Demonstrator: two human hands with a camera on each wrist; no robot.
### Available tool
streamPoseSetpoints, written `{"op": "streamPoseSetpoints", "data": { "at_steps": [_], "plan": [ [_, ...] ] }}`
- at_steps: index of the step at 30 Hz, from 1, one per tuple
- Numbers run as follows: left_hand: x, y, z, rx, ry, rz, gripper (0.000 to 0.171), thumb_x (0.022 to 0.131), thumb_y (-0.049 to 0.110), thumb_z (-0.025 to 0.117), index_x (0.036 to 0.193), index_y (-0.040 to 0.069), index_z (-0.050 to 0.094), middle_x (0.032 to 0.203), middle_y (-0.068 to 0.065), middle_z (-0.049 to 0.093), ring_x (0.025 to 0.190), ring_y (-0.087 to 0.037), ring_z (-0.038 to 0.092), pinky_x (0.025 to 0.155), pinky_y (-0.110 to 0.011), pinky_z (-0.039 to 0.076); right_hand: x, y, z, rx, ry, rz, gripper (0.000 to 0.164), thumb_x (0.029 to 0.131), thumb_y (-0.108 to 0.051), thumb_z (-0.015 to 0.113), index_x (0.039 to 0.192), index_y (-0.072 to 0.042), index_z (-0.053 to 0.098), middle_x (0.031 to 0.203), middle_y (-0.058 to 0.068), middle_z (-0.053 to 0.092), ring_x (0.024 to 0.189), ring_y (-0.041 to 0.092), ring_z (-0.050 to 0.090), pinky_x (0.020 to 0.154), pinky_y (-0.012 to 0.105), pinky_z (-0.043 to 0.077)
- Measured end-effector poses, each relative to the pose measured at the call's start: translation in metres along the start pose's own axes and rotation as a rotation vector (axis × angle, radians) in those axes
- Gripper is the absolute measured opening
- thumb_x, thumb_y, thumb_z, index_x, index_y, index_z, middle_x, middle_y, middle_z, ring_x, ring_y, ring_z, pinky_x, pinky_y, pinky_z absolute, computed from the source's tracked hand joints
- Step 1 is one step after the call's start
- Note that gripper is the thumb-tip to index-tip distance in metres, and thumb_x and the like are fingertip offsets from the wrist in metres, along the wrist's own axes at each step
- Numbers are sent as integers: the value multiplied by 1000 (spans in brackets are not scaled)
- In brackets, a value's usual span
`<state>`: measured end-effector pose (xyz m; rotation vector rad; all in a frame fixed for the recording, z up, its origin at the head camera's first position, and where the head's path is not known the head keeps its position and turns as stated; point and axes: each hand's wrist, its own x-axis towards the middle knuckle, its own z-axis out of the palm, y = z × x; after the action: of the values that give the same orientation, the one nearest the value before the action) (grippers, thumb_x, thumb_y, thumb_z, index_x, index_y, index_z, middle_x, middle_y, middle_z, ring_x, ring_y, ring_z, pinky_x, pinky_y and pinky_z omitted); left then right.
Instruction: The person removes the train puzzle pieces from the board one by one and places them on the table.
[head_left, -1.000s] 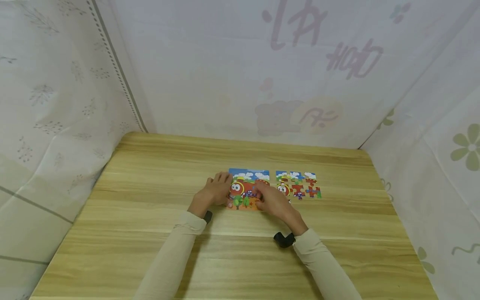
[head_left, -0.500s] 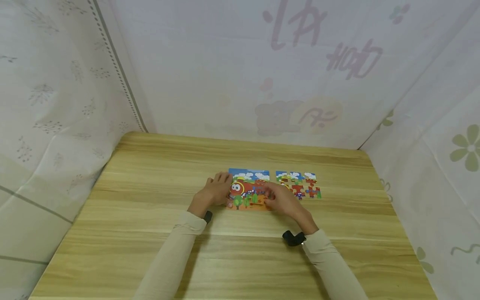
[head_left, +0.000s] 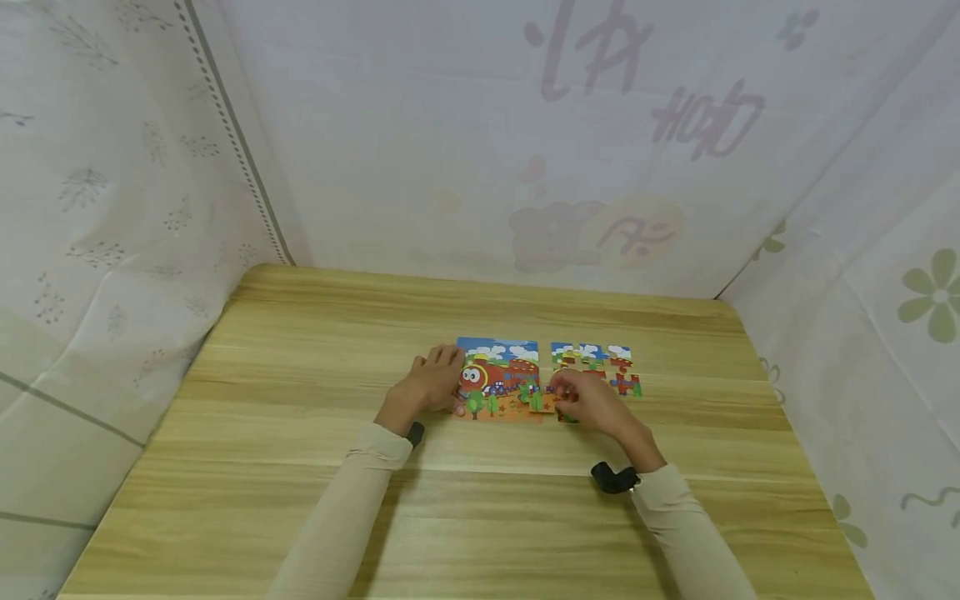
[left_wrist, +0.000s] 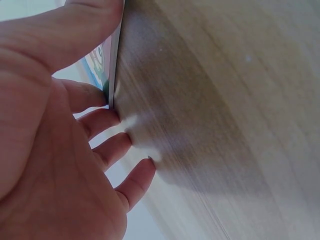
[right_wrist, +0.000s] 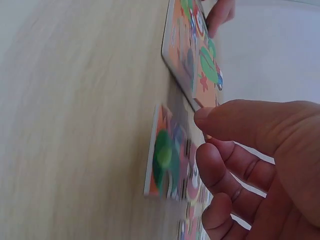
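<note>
A jigsaw puzzle with a red cartoon train [head_left: 498,375] lies flat on the table. My left hand [head_left: 435,379] rests at its left side, thumb and index fingertip touching the edge, the other fingertips on the tabletop in the left wrist view. Between thumb and fingers my right hand [head_left: 592,402] pinches an orange puzzle piece [head_left: 540,400] with a green tree; in the right wrist view this puzzle piece [right_wrist: 207,72] is raised and overlaps the puzzle's right border. Beneath the right hand lies a loose green-and-orange piece [right_wrist: 165,160]; fingers partly cover other pieces in the head view.
Several loose puzzle pieces [head_left: 622,383] lie in rows to the right of the puzzle on the wooden table [head_left: 480,517]. Patterned white cloth [head_left: 420,150] hangs behind the table and along both sides.
My right hand has moved right from over the puzzle, bringing the pinched piece to its right border. More of the train picture shows now. The left hand has stayed in place.
</note>
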<state>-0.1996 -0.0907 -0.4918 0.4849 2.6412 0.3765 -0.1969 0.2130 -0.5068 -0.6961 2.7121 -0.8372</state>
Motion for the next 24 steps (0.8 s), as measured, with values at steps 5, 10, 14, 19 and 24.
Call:
{"op": "streamPoseSetpoints", "data": {
  "at_steps": [5,10,14,19,24],
  "plan": [
    [0,0,1,-1,-2,-5,109,80,42,77,158,0,13,163,-18,15,150,-36,13,116,-57,21,-5,10,-5,-18,-8,22,18,88,-5,71,105,-11,68,85,-4,62,76,11,57,68,29,48],
    [-1,1,1,34,6,4,106,81,42,76,157,-2,16,162,-19,17,149,-37,16,113,-57,26,-12,19,-11,-25,-5,37,20,87,-4,71,105,-10,68,86,-3,62,78,12,58,70,31,49],
    [-1,1,1,46,9,10,105,81,41,76,156,-3,17,162,-19,18,148,-38,17,111,-57,27,-17,28,-15,-19,-4,17,22,86,-2,71,107,-7,67,88,-1,62,79,12,57,70,30,49],
    [-2,1,0,35,6,12,105,82,41,75,157,-3,16,162,-19,16,149,-38,15,112,-57,26,-23,38,-19,-22,-10,23,22,86,-1,71,107,-6,66,89,-1,61,80,12,55,70,27,49],
    [-1,1,1,35,9,9,106,82,42,75,157,-2,15,162,-19,16,149,-38,15,113,-57,26,-29,44,-23,-28,-15,58,21,86,-2,69,106,-7,67,87,-1,61,80,14,56,72,31,49]
  ]
}}
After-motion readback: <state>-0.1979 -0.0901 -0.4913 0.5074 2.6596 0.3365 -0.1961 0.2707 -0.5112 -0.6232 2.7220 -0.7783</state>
